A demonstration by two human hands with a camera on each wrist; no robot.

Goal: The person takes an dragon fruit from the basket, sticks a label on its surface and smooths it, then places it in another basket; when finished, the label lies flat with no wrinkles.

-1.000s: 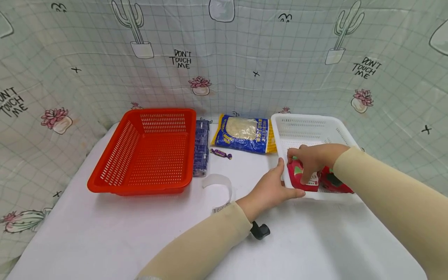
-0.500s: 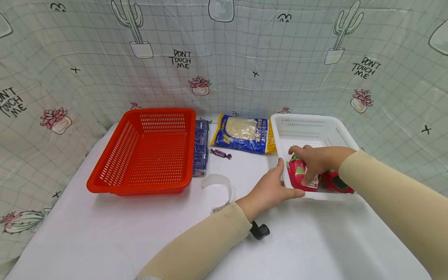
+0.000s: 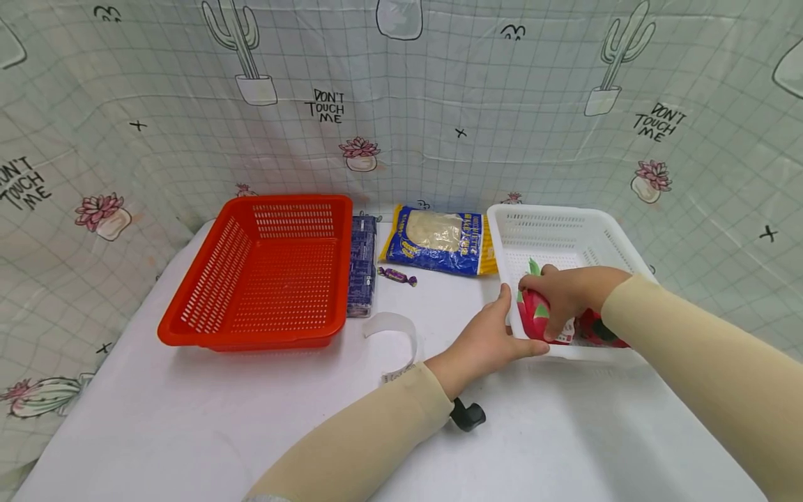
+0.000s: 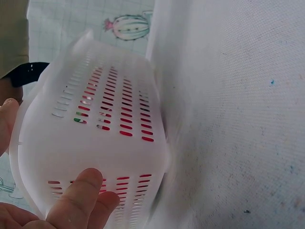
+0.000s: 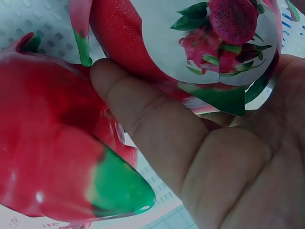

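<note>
My left hand (image 3: 483, 339) grips the near left corner of a white plastic basket (image 3: 627, 240), its fingers against the outer wall (image 4: 52, 148) in the left wrist view. Inside the basket, my right hand (image 3: 564, 296) holds a red dragon fruit (image 3: 533, 314) with green scale tips, thumb on the near side. In the right wrist view this dragon fruit (image 5: 124, 38) bears a white label with a printed fruit picture. A second dragon fruit (image 5: 52, 133) lies beside it, partly hidden by my right arm in the head view.
A red basket (image 3: 285, 286) stands at the left. Next to it lies a dark blue pack (image 3: 361, 265). A blue and yellow food bag (image 3: 436, 239), a purple wrapped candy (image 3: 397, 276) and a curled white strip (image 3: 408, 335) lie between the baskets. A black strap (image 3: 468, 416) shows under my left sleeve.
The held dragon fruit has tipped in my right hand, so its green tip now points up and less of its label shows. My right hand has shifted slightly; my left stays on the basket.
</note>
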